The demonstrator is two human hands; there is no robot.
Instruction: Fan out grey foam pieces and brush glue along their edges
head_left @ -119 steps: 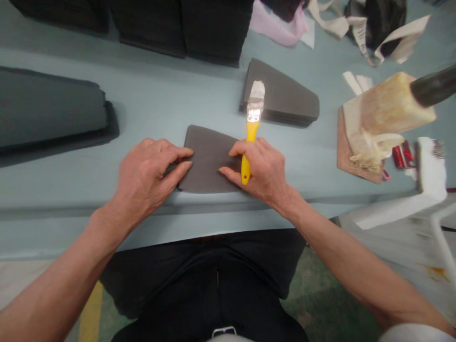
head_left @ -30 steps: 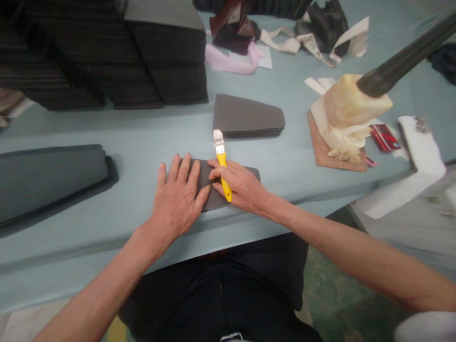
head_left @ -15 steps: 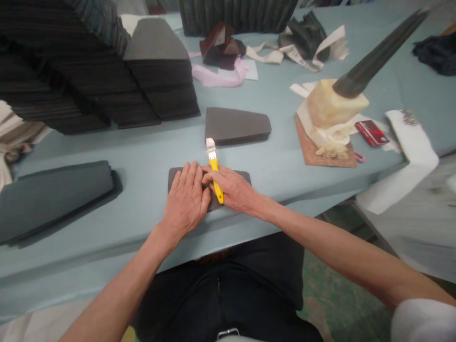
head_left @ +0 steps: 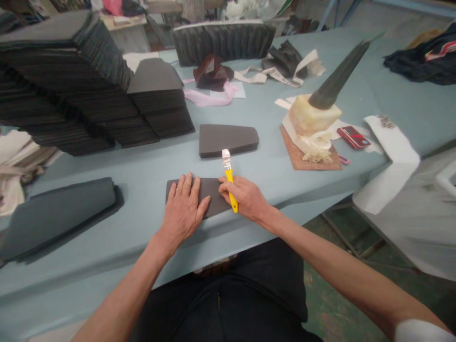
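Note:
A dark grey tapered panel lies flat at the near side of the table. Across its left part my left hand presses with fingers stretched and spread. My right hand is closed around a paintbrush with a yellow handle, its pale-coated bristles pointing away from me. That hand rests over the panel's right end, which it hides. Just beyond the brush tip sits a small stack of similar dark panels.
Tall stacks of dark panels stand at the back left, and a flatter pile lies at left. On the right, a dark cone-shaped piece rises from a yellowish block on a brown board. Nearby is a red box.
My right hand has slid right along the panel with the brush, away from my left hand, which stays flat. The camera view has tilted up.

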